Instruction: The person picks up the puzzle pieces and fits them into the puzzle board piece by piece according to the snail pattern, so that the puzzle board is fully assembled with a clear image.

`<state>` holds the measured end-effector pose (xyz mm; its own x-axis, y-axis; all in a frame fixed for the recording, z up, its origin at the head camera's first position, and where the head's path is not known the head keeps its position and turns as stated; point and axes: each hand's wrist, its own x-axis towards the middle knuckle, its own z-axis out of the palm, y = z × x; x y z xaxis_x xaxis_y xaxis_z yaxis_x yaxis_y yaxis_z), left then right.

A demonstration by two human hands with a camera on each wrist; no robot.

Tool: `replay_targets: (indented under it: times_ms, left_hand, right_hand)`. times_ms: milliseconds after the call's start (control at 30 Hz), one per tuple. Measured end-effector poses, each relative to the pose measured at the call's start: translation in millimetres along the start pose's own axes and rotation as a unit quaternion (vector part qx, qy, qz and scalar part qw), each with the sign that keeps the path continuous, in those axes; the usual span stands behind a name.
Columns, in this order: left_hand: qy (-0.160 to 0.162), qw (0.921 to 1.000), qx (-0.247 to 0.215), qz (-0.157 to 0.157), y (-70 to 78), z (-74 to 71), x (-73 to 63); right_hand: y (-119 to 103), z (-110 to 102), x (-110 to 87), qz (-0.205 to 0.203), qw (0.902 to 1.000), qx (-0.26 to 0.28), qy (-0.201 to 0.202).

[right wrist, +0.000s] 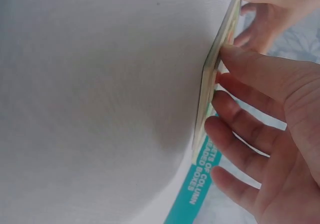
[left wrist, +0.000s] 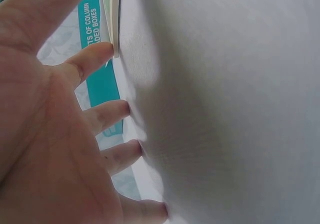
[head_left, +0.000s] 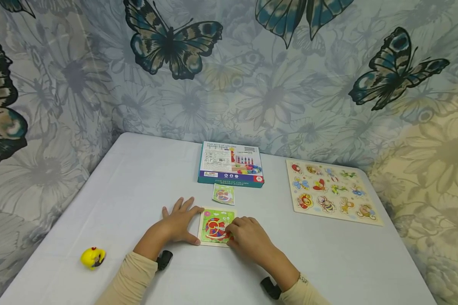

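A small square jigsaw puzzle (head_left: 210, 214) in a pale frame lies on the white table, showing a red and purple snail-like figure on green. My left hand (head_left: 179, 226) is spread beside it, thumb and index fingertip touching its left edge; in the left wrist view the other fingers (left wrist: 117, 156) stretch out to the tabletop. My right hand (head_left: 249, 239) bends over the puzzle's right side, thumb and index finger pinching at a reddish puzzle piece (head_left: 227, 234), mostly hidden by the fingers. A small picture card (head_left: 223, 194) with a similar design lies just behind the puzzle.
A teal-edged beaded-toy box (head_left: 230, 165) lies at the back, behind the card. To the right is a wooden board (head_left: 332, 192) with several insect and animal pieces. A yellow toy (head_left: 93, 258) sits at the left front. Butterfly-patterned cloth (head_left: 229, 84) hangs behind the table.
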<state>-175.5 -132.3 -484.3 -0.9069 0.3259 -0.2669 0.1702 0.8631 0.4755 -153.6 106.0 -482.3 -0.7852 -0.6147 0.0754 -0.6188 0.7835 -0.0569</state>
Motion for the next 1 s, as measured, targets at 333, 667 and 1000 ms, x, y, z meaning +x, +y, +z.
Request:
replay_targets:
  times_ms: [333,667,1000]
  left_hand:
    - [-0.002,1.0,-0.006,-0.001,-1.9,0.8,-0.7]
    - [-0.007,0.9999,-0.015,-0.005,-4.0,3.6,-1.5]
    - [-0.004,0.9996,-0.027,0.0,-9.6,7.6,-2.1]
  right_hand:
    - [0,1,0.0,-0.01,0.9999,-0.001,0.002]
    - [-1,3,-3.7,-0.011,0.9997,-0.02,-0.006]
    - [10,-13,-0.1,0.029,0.9989,0.036,-0.008]
